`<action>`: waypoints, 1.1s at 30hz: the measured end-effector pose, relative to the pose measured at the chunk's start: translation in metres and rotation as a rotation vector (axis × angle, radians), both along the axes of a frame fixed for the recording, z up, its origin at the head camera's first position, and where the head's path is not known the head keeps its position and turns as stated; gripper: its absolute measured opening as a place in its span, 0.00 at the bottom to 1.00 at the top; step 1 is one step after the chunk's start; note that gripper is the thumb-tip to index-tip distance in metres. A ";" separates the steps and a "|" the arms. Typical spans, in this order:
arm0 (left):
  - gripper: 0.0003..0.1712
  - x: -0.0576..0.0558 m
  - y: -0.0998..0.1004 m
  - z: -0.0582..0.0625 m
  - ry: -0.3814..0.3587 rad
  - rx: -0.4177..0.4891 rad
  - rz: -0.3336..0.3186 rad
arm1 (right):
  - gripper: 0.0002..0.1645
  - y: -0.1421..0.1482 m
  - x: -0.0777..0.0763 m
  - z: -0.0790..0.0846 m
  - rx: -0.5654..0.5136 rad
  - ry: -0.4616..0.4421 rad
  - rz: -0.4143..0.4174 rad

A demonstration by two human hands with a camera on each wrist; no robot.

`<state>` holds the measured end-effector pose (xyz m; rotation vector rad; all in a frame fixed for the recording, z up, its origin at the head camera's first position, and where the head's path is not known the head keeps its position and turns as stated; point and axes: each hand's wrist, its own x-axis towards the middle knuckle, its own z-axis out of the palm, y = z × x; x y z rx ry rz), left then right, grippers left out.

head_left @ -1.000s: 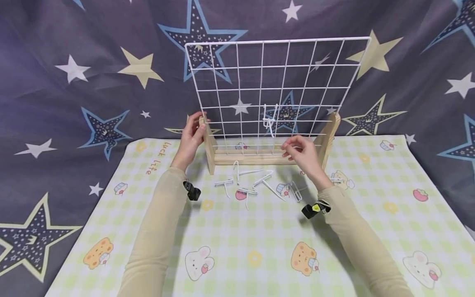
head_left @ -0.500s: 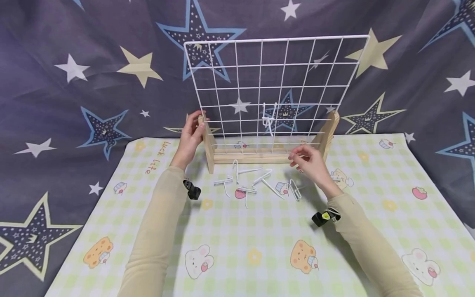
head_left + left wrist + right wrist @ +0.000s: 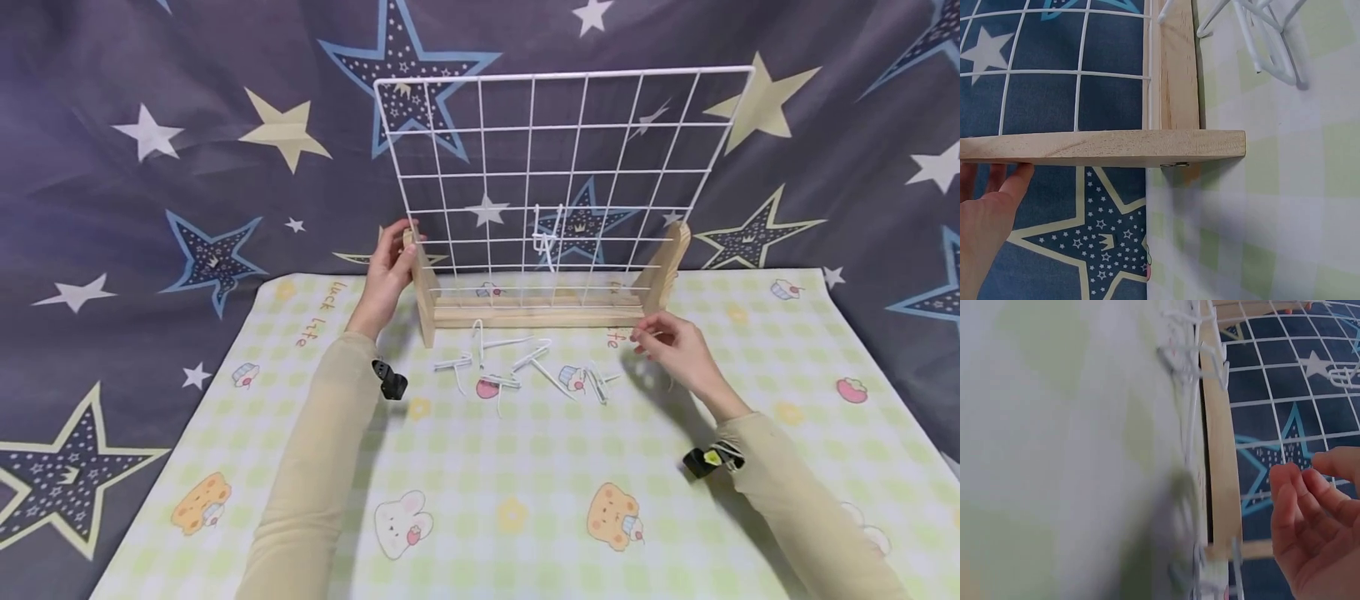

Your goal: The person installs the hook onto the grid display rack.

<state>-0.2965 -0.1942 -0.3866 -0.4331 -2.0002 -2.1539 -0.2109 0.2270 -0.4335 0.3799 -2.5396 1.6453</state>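
Your left hand (image 3: 385, 275) is gripping the grid rack (image 3: 573, 172)'s wooden upright (image 3: 424, 302) on the counter (image 3: 510, 454), your empty right hand (image 3: 678, 348) hovering loosely curled. A forward tug could be toppling the rack onto wire hooks (image 3: 500, 382).

Seen from the head camera, a dark curtain (image 3: 345, 196) printed with stars forms the backdrop, with a cream star (image 3: 287, 133) at 10 o'clock, a white star (image 3: 937, 167) between 2 and 3, and a large dotted star (image 3: 56, 475) near 8. A green-and-white checked tablecloth (image 3: 480, 458) lies below, its printed bear (image 3: 201, 503) at 8 o'clock, second bear (image 3: 611, 517) at 5, cupcake (image 3: 785, 289) at 3 and strawberry (image 3: 852, 389) between 3 and 4.
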 end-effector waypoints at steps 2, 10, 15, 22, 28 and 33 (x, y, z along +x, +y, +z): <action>0.23 0.000 -0.001 0.001 0.011 -0.002 -0.005 | 0.08 0.007 0.002 0.000 0.014 0.018 0.000; 0.22 0.001 -0.001 -0.001 0.022 -0.012 0.003 | 0.06 0.029 0.012 -0.001 0.195 0.080 -0.059; 0.22 0.000 -0.001 0.000 0.014 -0.016 0.002 | 0.04 0.040 0.016 0.001 0.273 0.109 -0.072; 0.22 0.001 -0.001 0.000 0.002 -0.002 0.008 | 0.04 0.054 0.015 -0.005 0.311 0.131 -0.074; 0.23 0.001 -0.001 -0.001 0.003 -0.014 -0.001 | 0.06 0.063 0.014 -0.015 0.299 0.099 -0.037; 0.23 0.000 -0.001 0.001 0.015 -0.032 0.003 | 0.07 0.066 0.012 -0.017 0.335 0.064 -0.040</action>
